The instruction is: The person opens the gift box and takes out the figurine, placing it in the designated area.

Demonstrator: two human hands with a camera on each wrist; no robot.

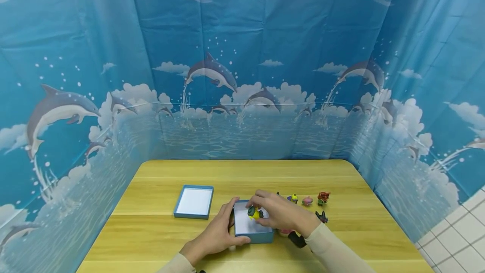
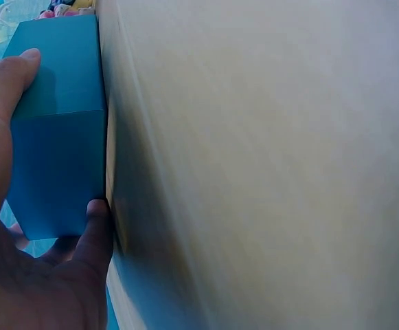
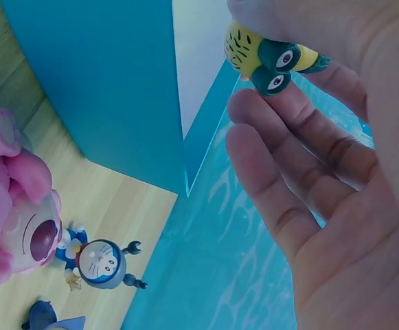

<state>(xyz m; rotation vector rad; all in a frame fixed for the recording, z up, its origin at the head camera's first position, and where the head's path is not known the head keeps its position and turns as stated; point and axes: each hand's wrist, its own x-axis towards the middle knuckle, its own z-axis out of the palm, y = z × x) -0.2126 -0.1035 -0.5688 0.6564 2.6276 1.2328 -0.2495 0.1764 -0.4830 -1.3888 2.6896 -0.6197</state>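
A blue box [image 1: 254,238] with a white interior sits on the table, open side up. My left hand [image 1: 217,231] grips its left side, the thumb on the near wall and fingers around the far corner. The left wrist view shows the thumb on one blue wall [image 2: 58,75] and a fingertip low at another. Over the box's opening, my right hand [image 1: 282,210] pinches a small yellow and green toy figure [image 1: 254,212]. Seen from the right wrist, the figure has big white eyes and dark speckles on yellow; the other fingers extend beside it.
A shallow blue-edged lid [image 1: 195,201], white inside, lies left of the box. To the right stand several toy figures: a pink one [image 1: 307,200], a red and green one [image 1: 323,197] and a dark one [image 1: 321,217]. A larger pink toy [image 3: 20,206] and a blue cat figure [image 3: 97,262] are near the box.
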